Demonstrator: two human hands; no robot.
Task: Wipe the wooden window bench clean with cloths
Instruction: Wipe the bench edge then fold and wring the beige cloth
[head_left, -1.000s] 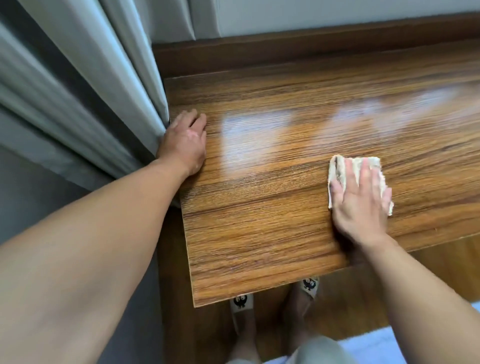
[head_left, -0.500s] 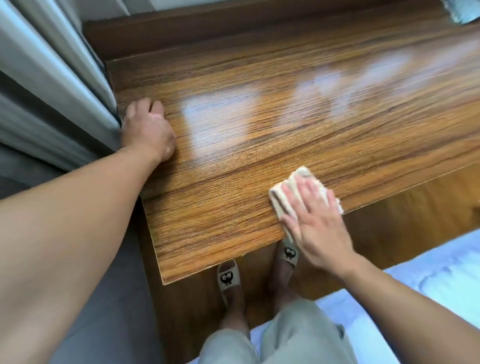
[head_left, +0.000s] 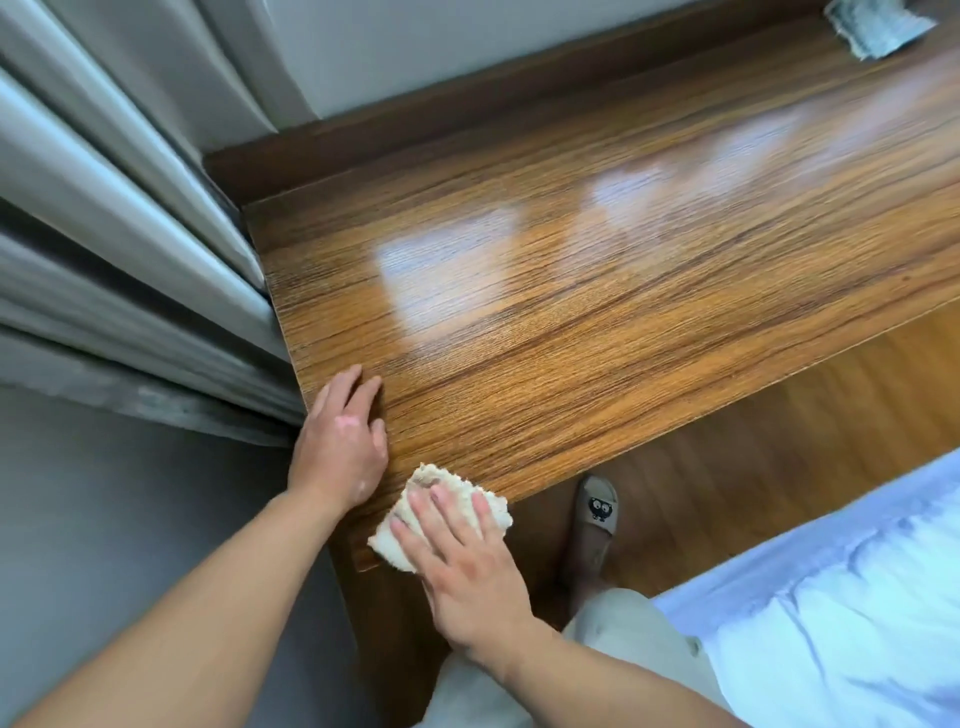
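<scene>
The wooden window bench (head_left: 597, 322) runs from the near left corner to the far right, glossy with window glare. My right hand (head_left: 462, 566) lies flat on a folded beige cloth (head_left: 441, 499) and presses it on the bench's near left corner, at the front edge. Just to its left, my left hand (head_left: 343, 441) rests palm down on the bench's left edge, fingers together, holding nothing. A second, grey cloth (head_left: 878, 26) lies on the bench at the far right, partly cut off by the frame.
Grey curtains (head_left: 130, 249) hang against the bench's left end. A white bed cover (head_left: 841, 613) fills the lower right. My slippered foot (head_left: 595, 519) stands on the wood floor below the bench's front edge.
My right hand has slid the beige cloth left along the front edge to the near left corner. My left hand has moved back along the left edge toward me.
</scene>
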